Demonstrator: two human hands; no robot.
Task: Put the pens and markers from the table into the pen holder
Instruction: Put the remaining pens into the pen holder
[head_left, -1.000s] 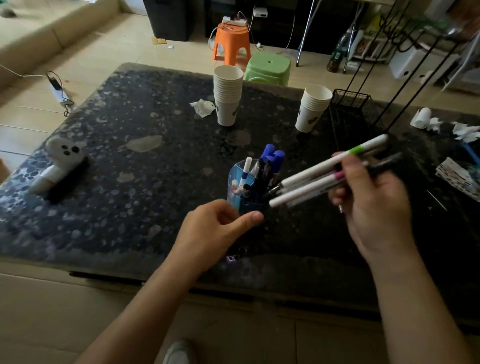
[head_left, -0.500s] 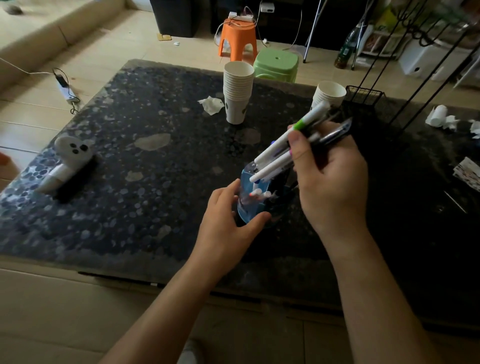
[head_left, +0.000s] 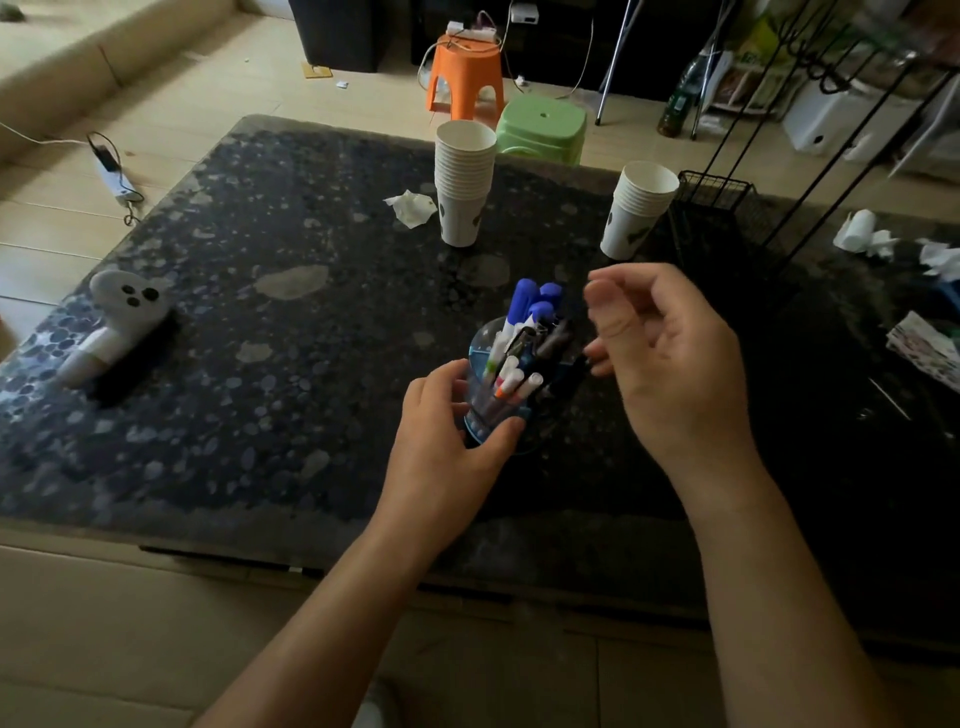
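1. Half a second ago the right hand (head_left: 670, 364) gripped a bundle of pens over the holder — now it is empty, fingers loosely curled and apart, just right of the rim.
2. Those pens and markers (head_left: 514, 374) stand inside the blue pen holder (head_left: 480, 348), blue caps at the back, white barrels in front.
3. Pen holder sits on the dark speckled table (head_left: 270, 364), near its front-middle.
4. Left hand (head_left: 447, 452) wraps the holder's near side — thumb and fingers closed on it.
5. Farther back stand two stacks of paper cups (head_left: 464, 187); a white ghost figure (head_left: 117, 322) lies at the left edge.
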